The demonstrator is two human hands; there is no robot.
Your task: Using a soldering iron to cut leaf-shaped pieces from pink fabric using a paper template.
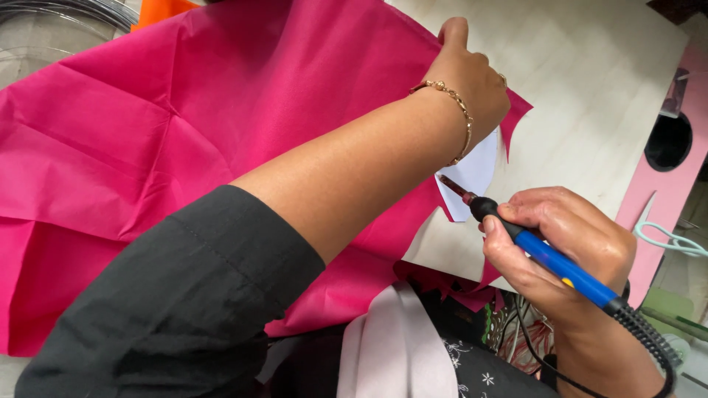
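Across the left and middle of the frame lies the creased pink fabric [147,133], spread over the pale wooden bench [590,81]. Your left hand [468,77] reaches up to the upper middle, its grip pressed flat on the fabric's edge, fingers together and bearing down rather than wrapped round anything; a gold bracelet [457,110] sits at that wrist. Your right hand [560,243], at the lower right, has its grip clamped round the blue handle of a corded hot cutting tool [546,254], held like a pen. The tool's dark tip points up-left and meets the fabric just beside a white paper template [476,173], which shows through a cut gap in the fabric below your left wrist. Jagged pink offcuts [450,284] lie at the bench's near edge. A pink board [664,191] with a round hole stands along the right edge, and pale green scissors [675,239] lie beside it. An orange scrap [158,9] peeks in at the top left.
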